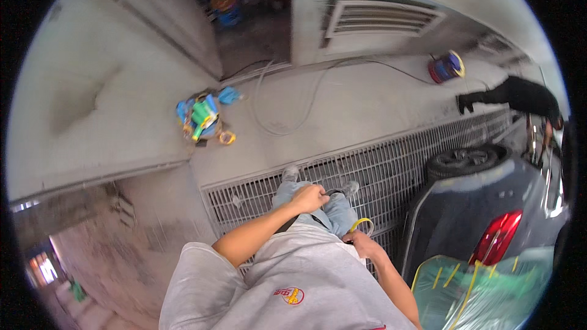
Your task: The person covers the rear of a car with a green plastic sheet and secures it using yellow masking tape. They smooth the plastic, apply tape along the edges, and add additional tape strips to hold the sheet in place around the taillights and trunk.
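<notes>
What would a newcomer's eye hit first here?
Probably the red taillight on the dark gray car at lower right, with yellow-taped green translucent sheeting covering bodywork just below it. Next, the cluster of green rolls and blue material on the floor at left, then the yellow ring by the person's right hand.

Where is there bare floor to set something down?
Bare: the floor between hose and bucket, bordered by the grating; also inside the hose's loop. Crowded: the piled rolls, and beside the car, with its wheel and a co-worker.
</notes>
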### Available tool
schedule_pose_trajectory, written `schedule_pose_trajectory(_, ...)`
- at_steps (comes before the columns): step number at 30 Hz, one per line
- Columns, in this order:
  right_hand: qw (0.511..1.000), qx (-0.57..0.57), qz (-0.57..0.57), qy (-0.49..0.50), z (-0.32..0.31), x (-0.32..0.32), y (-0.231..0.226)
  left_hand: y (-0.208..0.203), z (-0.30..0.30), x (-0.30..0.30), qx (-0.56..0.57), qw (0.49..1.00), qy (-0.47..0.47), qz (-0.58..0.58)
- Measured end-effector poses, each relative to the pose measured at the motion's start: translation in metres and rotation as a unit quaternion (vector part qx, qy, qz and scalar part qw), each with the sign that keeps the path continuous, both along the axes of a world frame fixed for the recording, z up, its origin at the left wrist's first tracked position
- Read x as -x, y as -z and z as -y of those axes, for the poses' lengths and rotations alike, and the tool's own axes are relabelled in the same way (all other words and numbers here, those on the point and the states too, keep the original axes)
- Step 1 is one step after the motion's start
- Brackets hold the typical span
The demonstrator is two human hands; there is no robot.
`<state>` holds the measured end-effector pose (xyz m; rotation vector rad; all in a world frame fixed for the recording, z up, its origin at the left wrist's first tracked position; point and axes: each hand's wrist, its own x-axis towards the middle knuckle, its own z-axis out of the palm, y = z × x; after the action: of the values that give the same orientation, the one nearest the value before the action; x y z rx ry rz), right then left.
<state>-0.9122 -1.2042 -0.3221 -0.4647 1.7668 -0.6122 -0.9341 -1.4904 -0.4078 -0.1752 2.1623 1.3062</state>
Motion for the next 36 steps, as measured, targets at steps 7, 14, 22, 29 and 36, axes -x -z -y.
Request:
schedule_pose_trajectory(7,0.987,0.000,0.060,-0.150,0.107,0.089,-0.030,0.050,0.146,-0.071,0.074,0.957,-0.271,0.070)
schedule_pose_trajectory(14,0.998,-0.016,0.032,-0.058,0.229,0.179,-0.009,0.093,0.206,-0.134,0.131,0.863,-0.445,0.199)
schedule_pose_trajectory(22,0.979,-0.104,-0.072,0.162,0.249,0.192,0.051,0.235,0.372,-0.088,0.168,0.844,-0.474,0.189)
schedule_pose_trajectory(29,0.938,-0.300,-0.079,0.154,0.263,0.074,0.102,0.456,0.529,-0.008,0.188,0.813,-0.522,0.177)
schedule_pose_trajectory(36,0.923,-0.351,0.076,0.139,0.381,-0.010,0.137,0.576,0.599,0.006,0.195,0.745,-0.589,0.244)
